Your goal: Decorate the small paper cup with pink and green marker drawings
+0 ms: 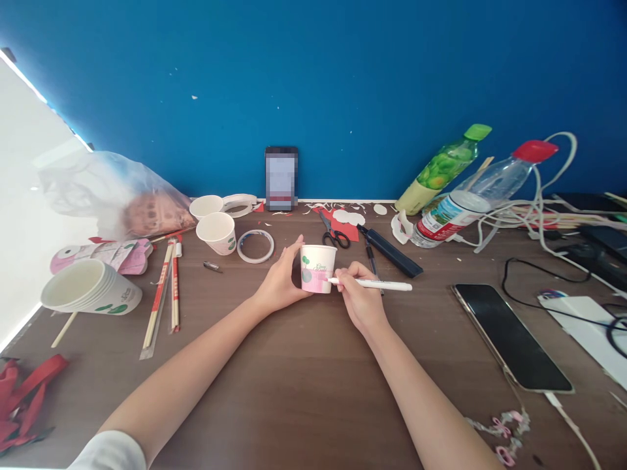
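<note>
A white paper cup (318,261) with green leaf print stands upright in front of me, its lower part coloured pink. My left hand (283,277) grips the cup from its left side, thumb near the base and fingers behind it. Between the fingers of my right hand (360,294) is a white marker pen (386,284), its pink tip touching the cup's right front side. Just behind the cup lie black-handled scissors (336,236) on red paper scraps (349,230).
Stacked paper cups (93,287), wrapped chopsticks (159,294) and two more cups, one in front (216,233), stand left, near a tape roll (255,246). Right are a black box cutter (392,250), bottles (450,212), cables and a phone (512,336). Another phone (281,177) leans on the blue wall.
</note>
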Tool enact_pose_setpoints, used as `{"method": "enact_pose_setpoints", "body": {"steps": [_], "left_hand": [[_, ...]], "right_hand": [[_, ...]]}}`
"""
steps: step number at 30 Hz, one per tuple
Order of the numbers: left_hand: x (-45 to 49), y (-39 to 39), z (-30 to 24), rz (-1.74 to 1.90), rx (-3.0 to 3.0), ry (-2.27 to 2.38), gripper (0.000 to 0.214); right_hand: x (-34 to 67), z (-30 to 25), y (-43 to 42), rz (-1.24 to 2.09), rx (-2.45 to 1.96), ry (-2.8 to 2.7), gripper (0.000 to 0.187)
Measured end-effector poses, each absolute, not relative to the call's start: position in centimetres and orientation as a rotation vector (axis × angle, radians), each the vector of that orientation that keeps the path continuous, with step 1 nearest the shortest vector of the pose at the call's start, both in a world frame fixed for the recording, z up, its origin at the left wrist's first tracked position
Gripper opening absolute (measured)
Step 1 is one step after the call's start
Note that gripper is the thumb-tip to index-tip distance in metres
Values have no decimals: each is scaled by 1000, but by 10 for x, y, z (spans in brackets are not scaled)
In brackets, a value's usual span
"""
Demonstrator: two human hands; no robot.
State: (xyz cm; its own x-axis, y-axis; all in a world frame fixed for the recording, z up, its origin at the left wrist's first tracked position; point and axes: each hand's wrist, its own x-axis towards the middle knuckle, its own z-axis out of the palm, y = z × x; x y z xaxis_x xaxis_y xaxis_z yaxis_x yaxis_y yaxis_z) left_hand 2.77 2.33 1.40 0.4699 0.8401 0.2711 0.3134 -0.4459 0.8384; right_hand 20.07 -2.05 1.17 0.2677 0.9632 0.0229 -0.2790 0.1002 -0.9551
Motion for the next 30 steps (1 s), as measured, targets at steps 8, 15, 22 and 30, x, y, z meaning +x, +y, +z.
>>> {"method": "enact_pose_setpoints", "body": {"steps": [8, 15, 22, 30], "left_hand": [[27, 25, 12, 902, 1968, 956, 95], [27, 25, 11, 889, 1969, 966, 100], [28, 25, 14, 844, 1970, 994, 103], [28, 25, 14, 799, 1956, 1024, 105]], "right_hand": [[201, 11, -21, 1117, -1077, -843, 38], [202, 9, -20, 1120, -1072, -862, 37], [201, 9, -20, 1126, -1073, -885, 37], [201, 11, -20, 1124, -1073, -906, 37]]}}
